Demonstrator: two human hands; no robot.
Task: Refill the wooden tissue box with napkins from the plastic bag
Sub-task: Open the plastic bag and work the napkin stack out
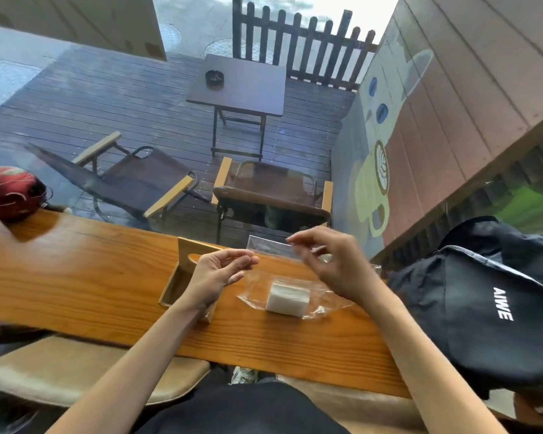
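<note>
A clear plastic bag [320,300] lies on the wooden counter [76,277] with a white stack of napkins [287,297] inside it. The bag's mouth [268,245] is lifted toward the window. My right hand [329,261] pinches the raised upper edge with its fingertips. My left hand [220,274] pinches the mouth's left side with thumb and fingers. The wooden tissue box [177,278] lies open on the counter just left of the bag, partly hidden under my left hand; its inside looks empty.
A black backpack [483,308] sits on the counter's right end, close to my right forearm. A red helmet [11,192] rests at the far left. A window stands just behind the counter, with deck chairs and a table outside. Stools stand below the counter.
</note>
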